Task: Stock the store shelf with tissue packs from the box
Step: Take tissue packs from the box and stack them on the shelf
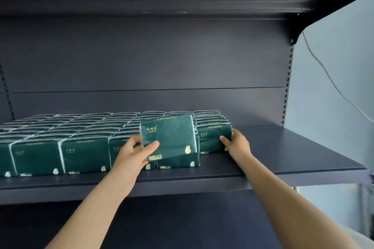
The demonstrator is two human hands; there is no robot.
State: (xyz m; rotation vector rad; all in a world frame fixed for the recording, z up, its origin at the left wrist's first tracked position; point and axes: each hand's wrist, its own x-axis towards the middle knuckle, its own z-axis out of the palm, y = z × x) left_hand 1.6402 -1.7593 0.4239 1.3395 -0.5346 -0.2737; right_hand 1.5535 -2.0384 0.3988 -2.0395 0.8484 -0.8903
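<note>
On the dark grey metal shelf, rows of dark green plastic-wrapped tissue packs stand upright, packed tight from the left edge to just right of centre. Now the left hand grips one more green pack by its lower left corner, thumb across the front, fingers behind. It is tilted and raised in front of the front row. Over on the right hand, it clasps the end pack of the rightmost row, thumb on its face, fingers round its right side. Beyond, a thin white cable hangs down the pale wall.
</note>
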